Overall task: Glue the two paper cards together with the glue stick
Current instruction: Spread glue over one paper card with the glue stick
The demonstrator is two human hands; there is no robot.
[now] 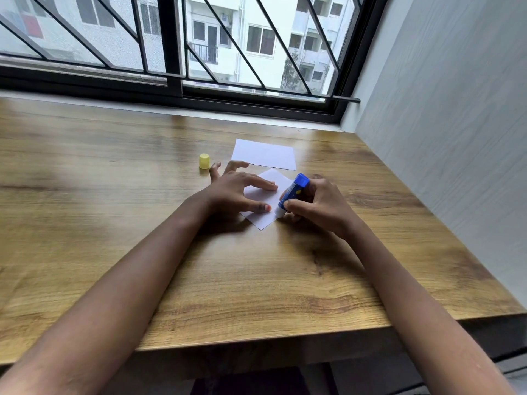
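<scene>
Looking down from my head, I am working at the middle of the frame on a wooden table (256,280) that runs under a barred window (171,47) across the top.

My left hand (236,189) is lying spread on the near card (263,216), fingers splayed wide, the forefinger and thumb pressing flat on the paper while the other fingers are reaching past its upper edge onto the wood. That hand is covering much of the card's left part, so I cannot make out its full outline; it is sitting turned like a diamond, one corner pointing toward the lower edge of the frame.

My right hand (316,206) is wrapping closed around the glue stick (293,192), a blue tube tilted with its blue end up and to the right. Its white lower tip is touching the card near the right edge. My fingers are hiding most of the tube's label, and I cannot tell how much glue is showing.

The far card (263,153) is lying flat just above, fully in view, close to the near one. Whether their edges are touching is hidden behind my left fingertips. The yellow cap (204,161) is standing upright left of the cards, just beside my little finger.
</scene>
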